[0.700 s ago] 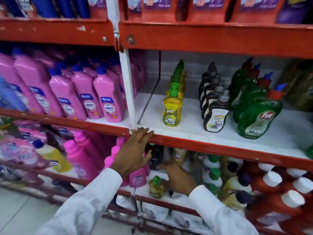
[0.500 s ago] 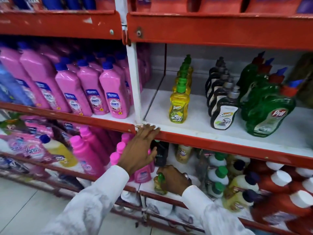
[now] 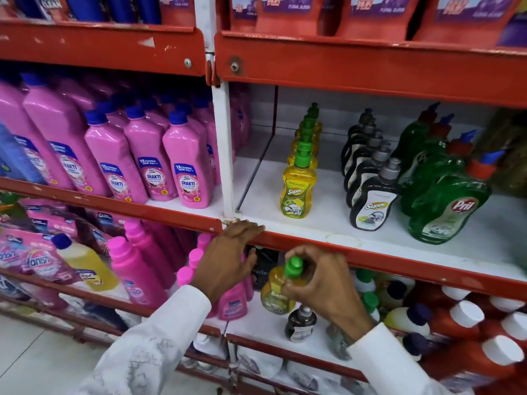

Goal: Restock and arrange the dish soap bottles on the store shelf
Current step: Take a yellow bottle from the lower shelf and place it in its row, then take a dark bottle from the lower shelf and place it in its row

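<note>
My right hand (image 3: pixel 322 286) is shut on a small yellow dish soap bottle (image 3: pixel 275 292) with a green cap, held tilted just below the red front edge of the middle shelf (image 3: pixel 399 260). My left hand (image 3: pixel 228 258) rests with its fingertips on that same edge, next to the white upright post, holding nothing. On the white shelf above stands a row of matching yellow Super bottles (image 3: pixel 298 186), a row of black Super bottles (image 3: pixel 370 201) and green Pril bottles (image 3: pixel 445 209).
Pink Shakti bottles (image 3: pixel 185 172) fill the left bay. The lower shelf holds pink bottles (image 3: pixel 137 269), a small dark bottle (image 3: pixel 301 323), white and yellow bottles and red bottles with white caps (image 3: pixel 467 317). Red pouches (image 3: pixel 376 15) line the top shelf.
My right hand has closed on the yellow bottle on the lower shelf and lifted it up toward the middle shelf's edge. My left hand stays on the shelf edge.
</note>
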Tool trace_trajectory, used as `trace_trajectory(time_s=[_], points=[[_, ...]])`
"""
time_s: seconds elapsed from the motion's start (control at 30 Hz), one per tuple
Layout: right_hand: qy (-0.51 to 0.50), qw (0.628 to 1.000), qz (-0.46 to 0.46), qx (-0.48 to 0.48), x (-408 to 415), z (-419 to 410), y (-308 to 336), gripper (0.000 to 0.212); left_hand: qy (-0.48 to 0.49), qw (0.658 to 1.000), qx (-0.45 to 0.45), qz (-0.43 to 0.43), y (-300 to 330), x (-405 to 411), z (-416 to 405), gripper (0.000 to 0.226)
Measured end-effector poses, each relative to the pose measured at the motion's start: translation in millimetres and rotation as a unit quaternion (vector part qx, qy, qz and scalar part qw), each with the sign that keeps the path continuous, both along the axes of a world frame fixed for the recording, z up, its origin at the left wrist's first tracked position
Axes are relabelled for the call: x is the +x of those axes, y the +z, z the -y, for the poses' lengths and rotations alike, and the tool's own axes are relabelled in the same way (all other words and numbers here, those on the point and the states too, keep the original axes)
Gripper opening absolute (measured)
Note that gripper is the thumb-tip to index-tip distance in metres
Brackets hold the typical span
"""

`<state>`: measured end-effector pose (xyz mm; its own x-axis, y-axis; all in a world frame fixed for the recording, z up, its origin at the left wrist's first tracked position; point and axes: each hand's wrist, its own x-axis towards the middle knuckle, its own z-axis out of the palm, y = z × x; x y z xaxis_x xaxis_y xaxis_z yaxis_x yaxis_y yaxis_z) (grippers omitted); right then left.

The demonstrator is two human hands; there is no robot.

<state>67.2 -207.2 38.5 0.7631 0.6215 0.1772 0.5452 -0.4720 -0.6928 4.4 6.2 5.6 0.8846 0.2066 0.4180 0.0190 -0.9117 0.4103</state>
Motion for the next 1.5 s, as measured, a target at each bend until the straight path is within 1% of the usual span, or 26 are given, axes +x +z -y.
trace_trajectory(time_s=[0.13,0.2,0.27,0.33,0.5,0.73,0.8,0.9,1.03,1.1,1.13,1.2,1.27,1.33,1.4,1.43,1.5], points=[[-0.016,0.994,0.057,0.094,7,12,83,0.041,0.012,1.0,-0.01,0.007,-1,1,1,0.05],[-0.024,0.988,0.09,0.124,14,12,111,0.039,0.013,1.0,-0.007,0.004,1,1,1,0.05],[-0.026,0.983,0.114,0.14,24,8,131,0.038,0.015,1.0,-0.005,0.004,2,1,1,0.05],[-0.029,0.983,0.125,0.134,36,0,142,0.038,0.016,1.0,-0.008,0.001,2,1,1,0.05],[-0.023,0.988,0.126,0.084,63,-27,139,0.041,0.02,1.0,-0.017,-0.01,1,1,3,0.053],[0.004,0.995,0.098,0.025,81,-45,121,0.045,0.018,0.999,-0.027,-0.022,0,-1,8,0.058],[0.007,0.996,0.092,0.02,84,-47,121,0.047,0.015,1.0,-0.013,-0.024,0,-1,13,0.058],[0.013,0.996,0.083,0.024,87,-48,118,0.049,0.036,0.999,0.032,-0.018,1,3,23,0.057],[0.021,0.995,0.079,0.049,83,-39,114,0.053,0.032,0.999,0.044,0.007,1,6,40,0.054],[0.005,0.994,0.097,0.056,77,-25,108,0.061,0.021,0.999,0.044,0.012,-2,6,49,0.057],[-0.012,0.991,0.114,0.069,71,-15,102,0.062,0.019,0.999,0.047,0.011,-3,7,51,0.06],[-0.04,0.981,0.142,0.125,54,10,84,0.051,0.026,0.998,0.055,0.004,-9,8,55,0.065],[-0.053,0.977,0.138,0.151,35,31,53,0.032,0.037,0.997,0.065,-0.007,-16,8,57,0.068],[-0.053,0.987,0.076,0.129,22,44,11,0.021,0.041,0.997,0.066,-0.01,-21,8,59,0.071],[-0.044,0.997,0.025,0.062,18,49,-39,0.014,0.047,0.997,0.059,-0.006,-22,9,62,0.072],[-0.042,0.999,0.015,0.021,18,49,-64,0.014,0.051,0.997,0.054,-0.004,-22,9,64,0.072],[-0.04,0.998,-0.021,-0.036,19,47,-103,0.025,0.056,0.997,0.05,-0.004,-21,8,66,0.073]])
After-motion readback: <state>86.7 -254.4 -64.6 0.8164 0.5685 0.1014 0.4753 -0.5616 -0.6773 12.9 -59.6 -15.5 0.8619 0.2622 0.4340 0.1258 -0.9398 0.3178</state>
